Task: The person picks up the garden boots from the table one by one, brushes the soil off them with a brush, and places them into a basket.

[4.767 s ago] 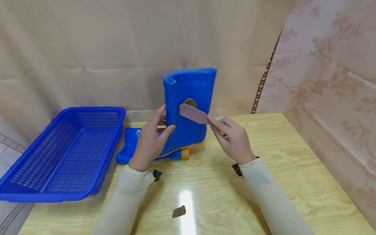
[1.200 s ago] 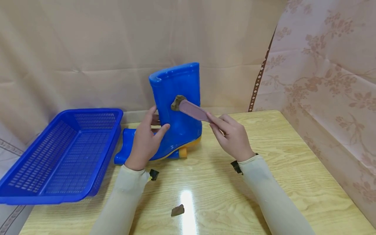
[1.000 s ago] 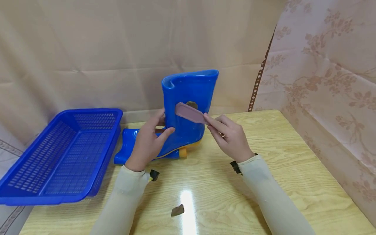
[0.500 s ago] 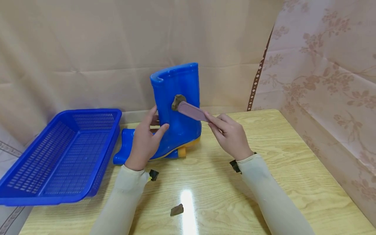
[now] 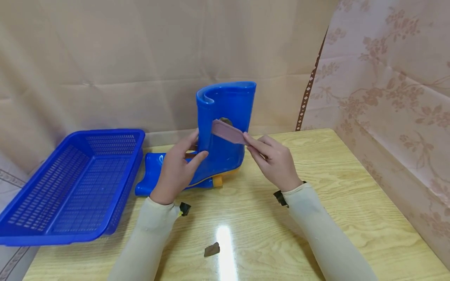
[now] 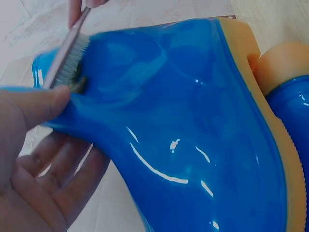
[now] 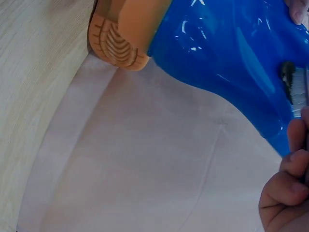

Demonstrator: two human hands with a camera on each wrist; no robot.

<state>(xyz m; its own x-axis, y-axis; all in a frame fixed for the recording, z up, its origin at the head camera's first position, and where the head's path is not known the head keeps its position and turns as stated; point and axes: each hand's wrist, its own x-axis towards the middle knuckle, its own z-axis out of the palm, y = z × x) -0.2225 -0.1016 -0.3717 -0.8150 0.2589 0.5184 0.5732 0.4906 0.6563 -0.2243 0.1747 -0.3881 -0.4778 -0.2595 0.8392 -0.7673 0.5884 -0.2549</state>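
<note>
A blue rubber boot [image 5: 225, 156] with a yellow sole stands tilted over a second blue boot [image 5: 152, 173] lying on its side. My left hand [image 5: 179, 164] grips the upright boot's shaft from the left, thumb in front and fingers behind. In my right hand [image 5: 275, 162] is the handle end of a pinkish scrubbing brush [image 5: 228, 132], pinched between thumb and fingers. Its white bristles [image 6: 75, 60] face the shaft, right at a brown muddy patch [image 5: 226, 121] that the brush partly covers. In the right wrist view the bristles meet the dark patch [image 7: 287, 75].
An blue plastic basket [image 5: 91, 195] with perforated sides stands at the left. A small brown piece [image 5: 212, 249] lies on the wooden table [image 5: 253, 242] near the front. Beige curtain [image 5: 168, 58] hangs behind, and a floral cloth [image 5: 397, 97] covers the right side.
The boot's shaft rocks left and right between frames and has now swung back right, its opening turned more toward me. The brush stays at the brown patch, covering more of it now.
</note>
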